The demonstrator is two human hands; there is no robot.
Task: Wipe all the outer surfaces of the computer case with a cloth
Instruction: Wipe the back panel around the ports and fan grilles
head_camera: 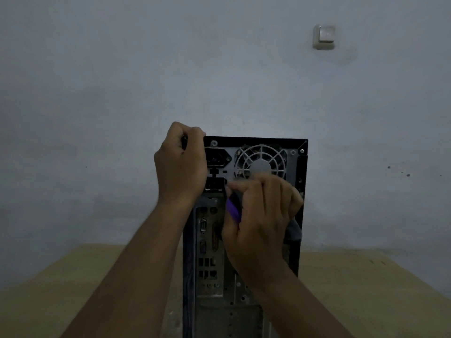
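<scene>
A black computer case (256, 142) stands upright on a wooden table (73, 289), its rear panel with fan grille (261, 159) and ports facing me. My left hand (180, 164) grips the case's top left corner, fingers curled over the edge. My right hand (261, 220) holds a bunched cloth (233, 208), purple and dark grey, and presses it against the rear panel just below the fan. A grey part of the cloth hangs out at the right of the hand. The hand hides the middle of the rear panel.
A pale grey wall (122, 81) rises behind the table, with a light switch (324, 37) at the upper right. The table top extends to both sides of the case.
</scene>
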